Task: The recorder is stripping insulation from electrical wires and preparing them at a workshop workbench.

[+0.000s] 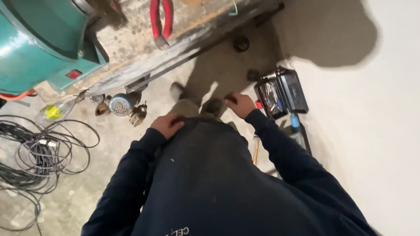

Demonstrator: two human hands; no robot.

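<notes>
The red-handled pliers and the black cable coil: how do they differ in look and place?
The red-handled pliers are small, rigid and lie up on the worn bench; the black cable coil is large, loose and spreads over the concrete floor. The pliers are far ahead of both hands; the coil is beside the left hand. Neither is held.

A grey, dusty concrete floor (78,201) carries the things. On its left lies a loose coil of black cable (23,155). Nearer the middle sit a small round metal motor part (120,104) and some bits beside it. To the right, against the white wall (398,134), rests an open black tool case (281,94). A worn concrete bench (198,22) above bears red-handled pliers (161,15).
</notes>
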